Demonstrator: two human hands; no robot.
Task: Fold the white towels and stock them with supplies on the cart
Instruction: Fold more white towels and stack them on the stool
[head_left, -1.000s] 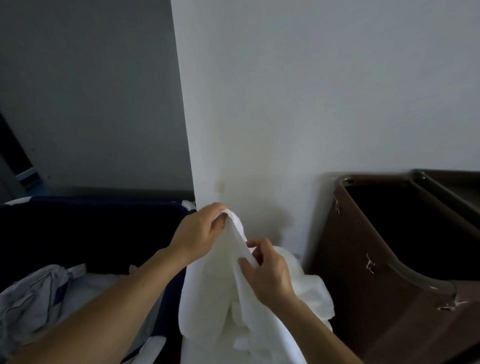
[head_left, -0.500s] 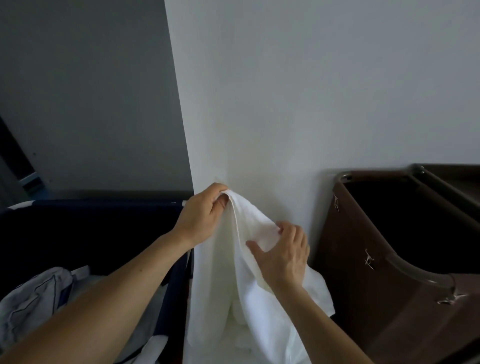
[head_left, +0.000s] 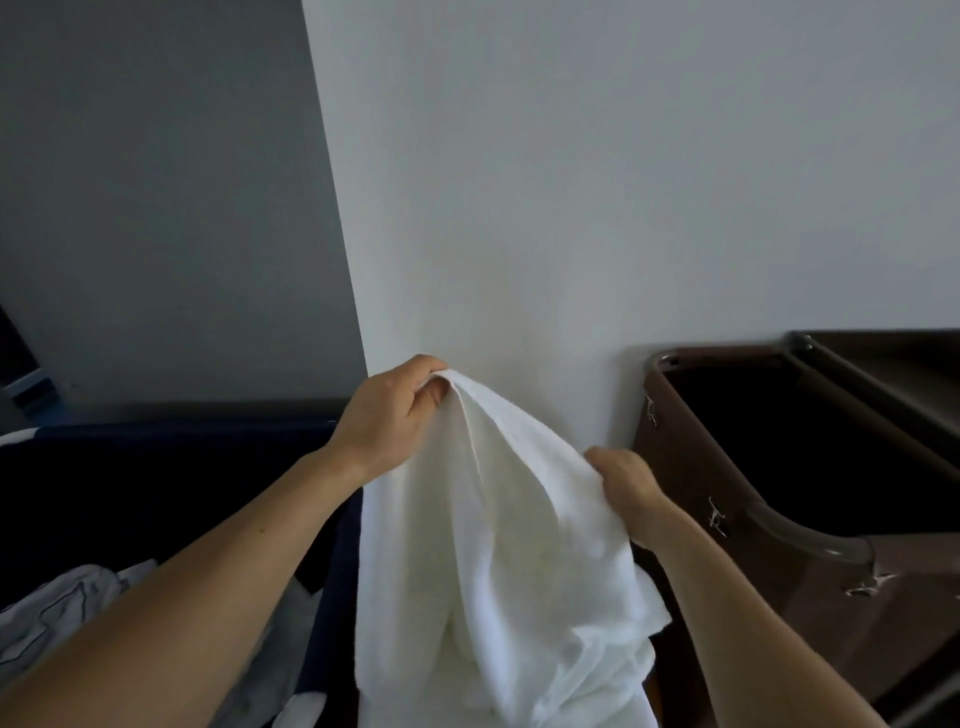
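Note:
A white towel (head_left: 493, 545) hangs in front of me before the corner of a pale wall. My left hand (head_left: 387, 415) pinches its top corner, held highest. My right hand (head_left: 631, 491) grips the towel's edge lower and to the right, so the cloth stretches between both hands. The rest of the towel drapes down in loose folds to the bottom of the frame.
A brown cart bag (head_left: 769, 499) on a curved frame stands at the right against the wall. A dark blue linen bin (head_left: 171, 467) at the left holds crumpled grey-white laundry (head_left: 57, 618). The wall corner (head_left: 337, 260) juts out straight ahead.
My right hand has slid right along the towel's edge and now grips it farther from my left hand. The towel has spread wider and been lifted a little.

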